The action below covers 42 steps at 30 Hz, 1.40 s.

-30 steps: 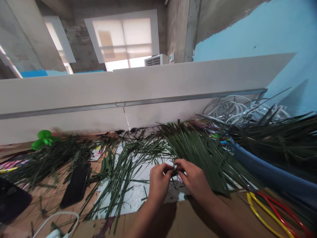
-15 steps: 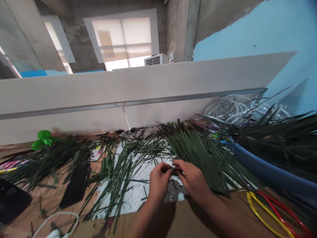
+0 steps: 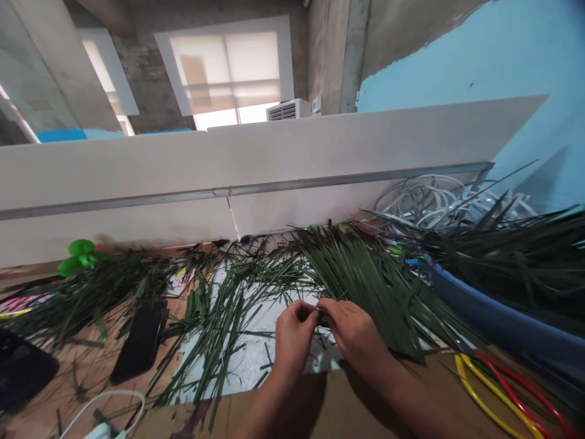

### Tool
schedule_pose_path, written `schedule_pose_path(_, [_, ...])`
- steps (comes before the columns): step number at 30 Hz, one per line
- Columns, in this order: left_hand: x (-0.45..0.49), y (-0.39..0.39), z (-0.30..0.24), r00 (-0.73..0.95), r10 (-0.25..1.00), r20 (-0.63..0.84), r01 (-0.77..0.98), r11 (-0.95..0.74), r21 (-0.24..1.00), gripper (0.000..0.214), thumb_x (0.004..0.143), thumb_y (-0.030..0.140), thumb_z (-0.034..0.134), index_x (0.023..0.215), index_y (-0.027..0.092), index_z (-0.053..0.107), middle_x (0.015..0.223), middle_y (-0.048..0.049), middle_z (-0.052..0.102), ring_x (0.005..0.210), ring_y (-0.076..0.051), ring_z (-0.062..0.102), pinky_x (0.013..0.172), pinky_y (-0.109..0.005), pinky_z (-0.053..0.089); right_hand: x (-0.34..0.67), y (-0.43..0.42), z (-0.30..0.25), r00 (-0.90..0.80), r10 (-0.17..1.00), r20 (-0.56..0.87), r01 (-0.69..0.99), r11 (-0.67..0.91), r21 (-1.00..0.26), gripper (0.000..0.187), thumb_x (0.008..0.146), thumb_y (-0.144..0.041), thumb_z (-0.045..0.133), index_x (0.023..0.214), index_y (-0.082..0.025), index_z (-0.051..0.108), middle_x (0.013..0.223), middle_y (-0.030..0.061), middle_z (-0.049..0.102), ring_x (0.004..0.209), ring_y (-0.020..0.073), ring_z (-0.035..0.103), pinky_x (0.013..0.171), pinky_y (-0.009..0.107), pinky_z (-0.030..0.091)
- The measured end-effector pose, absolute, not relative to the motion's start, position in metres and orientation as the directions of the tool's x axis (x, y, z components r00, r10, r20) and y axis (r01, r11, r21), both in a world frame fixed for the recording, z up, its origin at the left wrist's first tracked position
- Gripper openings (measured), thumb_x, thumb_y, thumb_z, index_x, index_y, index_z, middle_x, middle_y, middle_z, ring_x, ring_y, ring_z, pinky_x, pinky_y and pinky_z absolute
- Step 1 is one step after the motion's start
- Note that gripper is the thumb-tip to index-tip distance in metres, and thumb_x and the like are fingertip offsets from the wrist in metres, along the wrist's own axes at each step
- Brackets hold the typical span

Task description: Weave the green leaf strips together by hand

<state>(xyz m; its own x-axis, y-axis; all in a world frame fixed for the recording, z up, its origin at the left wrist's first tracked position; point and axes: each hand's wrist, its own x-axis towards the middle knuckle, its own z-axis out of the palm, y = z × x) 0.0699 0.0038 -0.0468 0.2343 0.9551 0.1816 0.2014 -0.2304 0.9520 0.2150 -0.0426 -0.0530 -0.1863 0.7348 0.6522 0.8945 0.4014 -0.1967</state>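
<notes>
My left hand [image 3: 293, 338] and my right hand [image 3: 354, 332] meet low in the middle of the view, fingertips pinched together on a small dark piece [image 3: 321, 317] that I cannot make out clearly. Both hands hover over a white sheet [image 3: 249, 360] on the table. A thick fan of long dark green strips [image 3: 365, 283] lies just behind and to the right of my right hand. Looser green strips [image 3: 219, 305] are scattered to the left of my left hand.
A black phone [image 3: 139, 341] lies at the left, with a white cable [image 3: 103, 408] near the front edge and a green plastic piece [image 3: 80, 256] at the back left. A blue tub [image 3: 484, 317] of strips, white coils [image 3: 434, 198] and red and yellow hoops [image 3: 498, 390] fill the right. A white partition [image 3: 274, 164] closes the back.
Both hands have shifted very slightly left and down while staying pinched together on the small piece. Nothing else has moved.
</notes>
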Motion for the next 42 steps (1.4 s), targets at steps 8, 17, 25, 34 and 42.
schedule_pose_path(8, [0.071, 0.001, -0.045, 0.291, 0.934, 0.210, 0.297, -0.296, 0.908, 0.016, 0.080, 0.020, 0.056, 0.078, 0.020, 0.072, 0.077, -0.0035, 0.074, 0.074, -0.020, 0.065, 0.070, -0.029, 0.046, 0.214, -0.043, -0.052, -0.194, 0.733, 0.653, 0.903, 0.393, -0.173, 0.020, 0.096, -0.010, 0.043, 0.109, -0.016, 0.057, 0.088, 0.0080, 0.069, 0.080, 0.0239, 0.063, 0.075, 0.036, 0.046])
schedule_pose_path(17, [0.067, 0.004, -0.043, 0.334, 0.914, 0.231, 0.319, -0.340, 0.884, 0.014, 0.079, 0.020, 0.057, 0.078, 0.020, 0.072, 0.077, -0.0031, 0.074, 0.075, -0.020, 0.065, 0.071, -0.029, 0.046, 0.216, -0.041, -0.055, -0.205, 0.705, 0.679, 0.900, 0.408, -0.152, 0.018, 0.095, -0.009, 0.044, 0.105, -0.017, 0.058, 0.088, 0.0085, 0.071, 0.079, 0.0241, 0.064, 0.074, 0.036, 0.047])
schedule_pose_path(25, [0.067, 0.006, -0.048, 0.285, 0.931, 0.230, 0.230, -0.299, 0.926, 0.014, 0.081, 0.022, 0.055, 0.078, 0.020, 0.068, 0.076, -0.0028, 0.072, 0.072, -0.019, 0.064, 0.069, -0.028, 0.048, 0.218, -0.042, -0.047, -0.036, 0.744, 0.667, 0.865, 0.358, -0.352, 0.020, 0.092, -0.015, 0.051, 0.109, -0.020, 0.061, 0.095, 0.0061, 0.073, 0.082, 0.0225, 0.066, 0.076, 0.035, 0.047])
schedule_pose_path(34, [0.069, 0.017, -0.060, 0.246, 0.958, 0.145, -0.046, -0.138, 0.989, 0.014, 0.074, 0.028, 0.064, 0.076, 0.015, 0.067, 0.070, -0.0046, 0.069, 0.068, -0.018, 0.064, 0.068, -0.030, 0.051, 0.218, -0.041, -0.039, -0.026, 0.754, 0.657, 0.892, 0.314, -0.325, 0.007, 0.087, -0.019, 0.064, 0.087, -0.023, 0.069, 0.088, 0.0027, 0.074, 0.087, 0.0233, 0.064, 0.083, 0.038, 0.036])
schedule_pose_path(42, [0.068, 0.019, -0.059, 0.277, 0.952, 0.128, -0.042, -0.121, 0.992, 0.011, 0.071, 0.026, 0.065, 0.073, 0.015, 0.068, 0.070, -0.0045, 0.071, 0.068, -0.018, 0.065, 0.068, -0.030, 0.052, 0.220, -0.039, -0.045, -0.048, 0.754, 0.655, 0.891, 0.328, -0.313, 0.015, 0.088, -0.013, 0.061, 0.092, -0.025, 0.070, 0.086, 0.0010, 0.076, 0.083, 0.0216, 0.066, 0.091, 0.042, 0.033])
